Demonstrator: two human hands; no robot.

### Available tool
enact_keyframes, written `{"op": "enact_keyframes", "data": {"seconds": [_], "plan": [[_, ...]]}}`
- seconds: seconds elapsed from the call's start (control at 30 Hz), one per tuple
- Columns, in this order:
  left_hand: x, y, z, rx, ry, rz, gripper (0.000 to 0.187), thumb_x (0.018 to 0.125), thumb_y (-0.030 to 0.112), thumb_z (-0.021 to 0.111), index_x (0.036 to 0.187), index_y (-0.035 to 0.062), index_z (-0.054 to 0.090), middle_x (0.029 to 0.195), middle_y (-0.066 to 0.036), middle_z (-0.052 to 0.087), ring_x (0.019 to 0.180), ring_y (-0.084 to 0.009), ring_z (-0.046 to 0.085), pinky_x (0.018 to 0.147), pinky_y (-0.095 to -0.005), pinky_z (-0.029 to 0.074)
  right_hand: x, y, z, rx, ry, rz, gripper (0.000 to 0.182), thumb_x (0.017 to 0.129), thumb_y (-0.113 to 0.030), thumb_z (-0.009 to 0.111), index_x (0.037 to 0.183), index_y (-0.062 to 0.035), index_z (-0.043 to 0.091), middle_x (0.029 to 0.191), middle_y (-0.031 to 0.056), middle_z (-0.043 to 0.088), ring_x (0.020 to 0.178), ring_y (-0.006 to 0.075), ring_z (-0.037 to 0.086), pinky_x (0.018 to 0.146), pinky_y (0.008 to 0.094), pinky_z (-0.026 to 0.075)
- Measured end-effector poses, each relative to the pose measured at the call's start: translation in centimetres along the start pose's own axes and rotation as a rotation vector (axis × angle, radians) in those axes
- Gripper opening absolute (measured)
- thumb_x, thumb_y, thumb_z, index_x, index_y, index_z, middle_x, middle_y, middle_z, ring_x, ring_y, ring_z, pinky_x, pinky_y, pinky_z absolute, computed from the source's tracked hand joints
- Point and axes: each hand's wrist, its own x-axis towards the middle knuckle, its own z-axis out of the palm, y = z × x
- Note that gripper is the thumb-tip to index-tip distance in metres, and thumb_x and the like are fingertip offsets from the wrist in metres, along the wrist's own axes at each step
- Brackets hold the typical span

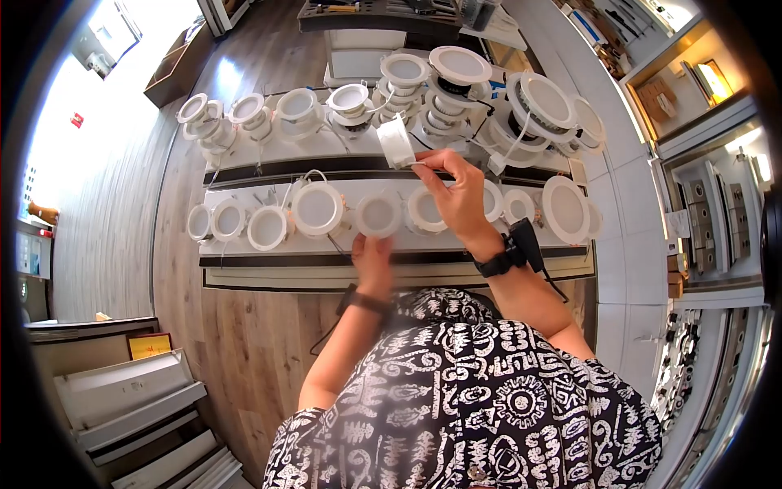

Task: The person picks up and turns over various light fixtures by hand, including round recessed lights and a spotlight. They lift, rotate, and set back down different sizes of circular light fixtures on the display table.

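Right hand (460, 191): thumb and forefinger are pinched on the tilted downlight (396, 144), at its near right edge.
Tilted downlight: white and turned on its side, it is raised in front of the far row, just left of the right hand's fingertips.
Left hand (372, 261): fingers are bent against the near rim of the round downlight (378, 213); the hand is blurred, and I cannot tell whether they grasp it or only touch it.
Round downlight: its pale disc faces the wearer, in the middle of the near row.
Near row, left: a larger downlight (318, 208) stands just beside the round one, with three smaller ones farther left.
Near row, right: a ringed downlight (426, 208) is partly covered by the right hand; a big oval-looking light (565, 209) is near the right end.
Far row: stacked lamps run from left to right, the widest at the right (544, 99), with loose wires between some.
Stand: a white display board (309, 244) with dark strips carries the near row.
Wrists: a dark band (364, 303) circles the left one; a black strapped device (521, 244) is on the right one.
Surroundings: wood-look floor (244, 342), a tool-strewn table (383, 18) at the far side, wall displays at right.
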Motion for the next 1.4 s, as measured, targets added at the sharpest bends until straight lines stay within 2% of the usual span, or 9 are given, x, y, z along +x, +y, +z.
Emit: {"op": "enact_keyframes", "data": {"seconds": [0.1,0.3,0.5,0.6,0.7,0.87,1.2,1.3,1.4], "plan": [[-0.2,0.2,0.1,0.024,0.039,-0.023,0.028,0.087,0.002,0.053,0.115,0.0035,0.047,0.113,-0.008,0.058,0.102,-0.0216,0.060,0.093,-0.0365,0.051,-0.2,-0.1,0.0,0.010,-0.025,0.015,0.009,0.083,-0.004,0.067,0.084,0.0017,0.060,0.093,0.0115,0.069,0.077,0.0158,0.064,0.070,0.0272,0.050],[-0.5,0.1,0.0,-0.034,0.045,-0.037,0.026,0.088,0.002,0.054,0.113,0.0043,0.047,0.107,-0.008,0.060,0.098,-0.0205,0.062,0.091,-0.0351,0.052,-0.8,0.5,0.1,-0.225,-0.193,-0.238,0.011,0.077,-0.010,0.068,0.084,-0.0037,0.062,0.092,0.0093,0.068,0.085,0.0279,0.064,0.072,0.0344,0.052],[0.3,-0.1,-0.2,-0.181,-0.026,-0.095,0.018,0.089,0.003,0.055,0.106,0.0051,0.052,0.103,-0.005,0.062,0.097,-0.0182,0.062,0.092,-0.0353,0.051,-1.6,2.1,1.1,-0.408,-0.330,-0.470,0.006,0.075,-0.011,0.063,0.079,-0.0063,0.061,0.092,0.0054,0.068,0.088,0.0246,0.065,0.075,0.0360,0.052],[0.1,-0.4,-0.4,0.123,-0.089,0.032,0.015,0.088,0.004,0.056,0.103,0.0058,0.053,0.102,-0.004,0.062,0.095,-0.0167,0.062,0.091,-0.0349,0.051,-2.0,2.5,1.5,-0.442,-0.353,-0.473,0.007,0.076,-0.012,0.061,0.078,-0.0059,0.061,0.091,0.0050,0.068,0.088,0.0247,0.065,0.076,0.0366,0.052],[-0.5,0.2,0.4,-0.151,-0.001,-0.110,0.015,0.088,0.004,0.056,0.103,0.0067,0.052,0.101,-0.004,0.062,0.093,-0.0175,0.061,0.089,-0.0345,0.051,-2.4,3.1,1.9,-0.454,-0.339,-0.508,0.007,0.074,-0.011,0.062,0.081,-0.0093,0.062,0.089,0.0054,0.067,0.084,0.0251,0.065,0.076,0.0364,0.052],[-0.9,0.4,0.2,-0.133,0.019,-0.058,0.016,0.089,0.004,0.056,0.103,0.0071,0.050,0.101,-0.006,0.060,0.094,-0.0201,0.061,0.088,-0.0335,0.051,-3.7,3.3,2.4,-0.525,-0.382,-0.559,0.011,0.074,-0.011,0.060,0.084,-0.0081,0.063,0.086,0.0051,0.066,0.084,0.0234,0.064,0.079,0.0368,0.051],[-1.1,0.4,-1.7,0.034,-0.023,-0.082,0.023,0.089,0.005,0.056,0.111,0.0031,0.046,0.107,-0.011,0.057,0.100,-0.0238,0.059,0.089,-0.0344,0.050,-4.6,4.2,2.8,-0.589,-0.396,-0.559,0.009,0.071,-0.013,0.058,0.079,-0.0098,0.063,0.088,0.0027,0.066,0.087,0.0197,0.063,0.091,0.0352,0.047],[-1.4,0.2,-3.7,0.282,-0.116,-0.022,0.027,0.090,0.005,0.054,0.115,0.0013,0.044,0.111,-0.014,0.055,0.102,-0.0253,0.058,0.091,-0.0351,0.049,-4.9,4.5,3.1,-0.620,-0.414,-0.550,0.008,0.071,-0.012,0.057,0.078,-0.0099,0.062,0.086,0.0025,0.066,0.087,0.0194,0.062,0.094,0.0370,0.045],[-1.0,-0.7,-6.9,0.241,-0.232,0.081,0.027,0.091,0.006,0.052,0.116,0.0006,0.044,0.113,-0.015,0.055,0.102,-0.0257,0.057,0.092,-0.0360,0.049,-5.3,4.6,3.4,-0.655,-0.477,-0.561,0.007,0.072,-0.012,0.057,0.077,-0.0101,0.061,0.085,0.0021,0.065,0.087,0.0192,0.062,0.095,0.0387,0.045]]}}
